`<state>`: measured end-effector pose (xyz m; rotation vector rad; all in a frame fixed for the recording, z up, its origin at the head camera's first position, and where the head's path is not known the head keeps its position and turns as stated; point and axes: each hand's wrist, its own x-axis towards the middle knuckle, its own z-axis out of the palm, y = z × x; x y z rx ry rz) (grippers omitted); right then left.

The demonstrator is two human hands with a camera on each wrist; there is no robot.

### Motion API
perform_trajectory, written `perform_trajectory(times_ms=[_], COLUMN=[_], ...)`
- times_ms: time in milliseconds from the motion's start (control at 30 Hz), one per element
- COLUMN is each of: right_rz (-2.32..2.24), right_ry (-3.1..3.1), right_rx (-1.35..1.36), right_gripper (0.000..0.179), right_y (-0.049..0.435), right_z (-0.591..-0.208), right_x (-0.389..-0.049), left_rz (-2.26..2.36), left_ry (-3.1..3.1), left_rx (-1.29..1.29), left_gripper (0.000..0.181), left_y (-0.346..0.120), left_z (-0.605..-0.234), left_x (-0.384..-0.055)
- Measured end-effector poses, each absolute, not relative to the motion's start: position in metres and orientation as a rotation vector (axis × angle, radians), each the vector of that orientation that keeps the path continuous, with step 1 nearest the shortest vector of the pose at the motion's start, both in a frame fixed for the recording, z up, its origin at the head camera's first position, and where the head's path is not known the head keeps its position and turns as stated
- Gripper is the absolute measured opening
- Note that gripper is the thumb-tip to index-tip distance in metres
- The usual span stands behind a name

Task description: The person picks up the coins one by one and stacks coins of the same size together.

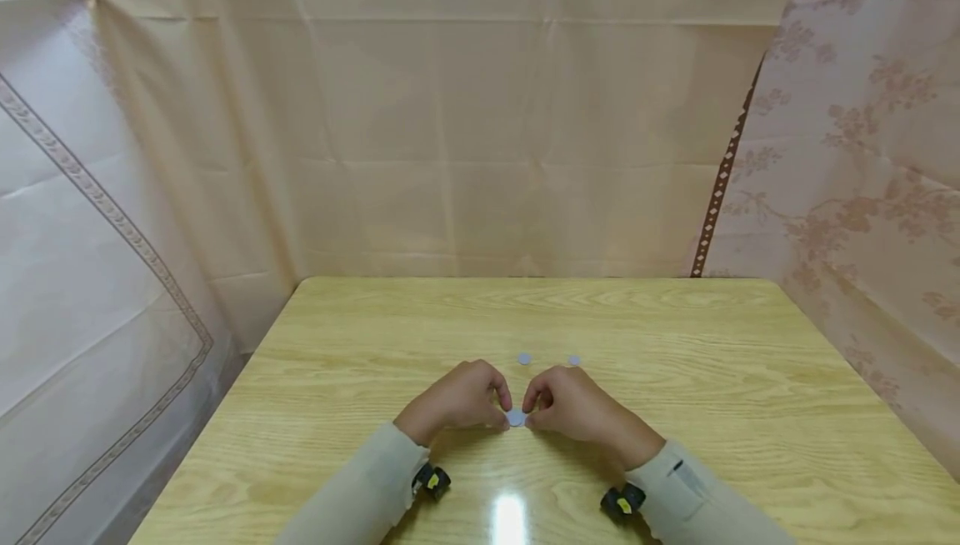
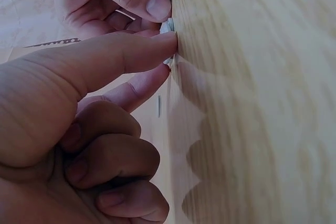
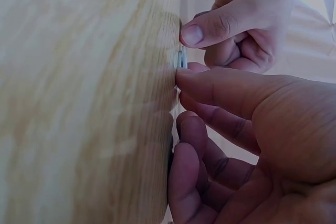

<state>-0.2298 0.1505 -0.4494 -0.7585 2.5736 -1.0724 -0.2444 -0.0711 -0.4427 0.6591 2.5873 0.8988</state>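
Note:
A small, flat, round grey disc (image 1: pixel 516 417) lies low at the wooden table between both hands. My left hand (image 1: pixel 467 399) pinches its left side with thumb and index finger, the other fingers curled into the palm. From the opposite side my right hand (image 1: pixel 573 403) pinches the right edge the same way. Seen edge-on in the right wrist view, the disc (image 3: pixel 182 59) shows two thin layers close together, partly hidden by the thumbs. In the left wrist view the disc (image 2: pixel 168 26) peeks out between the fingertips of the two hands.
Beyond the hands, two more grey discs lie flat on the table (image 1: pixel 360 445): a left one (image 1: pixel 524 358) and a right one (image 1: pixel 573 360), behind the right hand's knuckles. Curtain-like cloths (image 1: pixel 495 112) hang around the table's back and sides.

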Motion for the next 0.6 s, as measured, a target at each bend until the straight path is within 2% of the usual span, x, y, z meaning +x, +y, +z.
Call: perform_trajectory(times_ms=[600], right_rz=[-1.063], right_ry=[2.574], right_rx=[-0.770], right_gripper=[0.006], right_y=[0.1483], right_z=[-0.4470], right_x=[-0.2292], left_rz=[0.899], left_ry=[2.579], left_rx=[0.672], left_gripper=[0.016], left_y=[-0.0726], left_z=[-0.4431], left_x=[-0.2446])
